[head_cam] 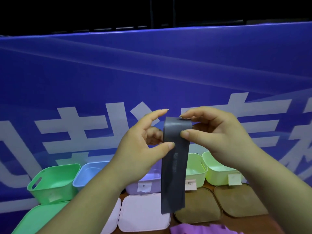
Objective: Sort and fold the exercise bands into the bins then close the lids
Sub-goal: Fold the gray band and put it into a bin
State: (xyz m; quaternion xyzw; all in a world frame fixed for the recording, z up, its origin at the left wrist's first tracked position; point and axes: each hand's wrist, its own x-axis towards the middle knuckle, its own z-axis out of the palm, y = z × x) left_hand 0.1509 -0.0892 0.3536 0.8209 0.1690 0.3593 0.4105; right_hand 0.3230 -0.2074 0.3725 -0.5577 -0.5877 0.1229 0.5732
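Both hands are raised close together, each clamped on a grey band. The left hand pinches its left edge. The right hand pinches the top fold between thumb and forefinger. The band hangs straight down between them. Beneath the hands stand 5 open bins: green bin, blue bin, lilac bin, pale green bin, yellow-green bin. The floors that show are bare plastic. Under the forearms, lids lie flat on the bench beside a purple band.

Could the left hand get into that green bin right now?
Probably yes: the green bin stands open, its green lid lies in front of it, and nothing covers it. The left hand pinches the grey band, though.
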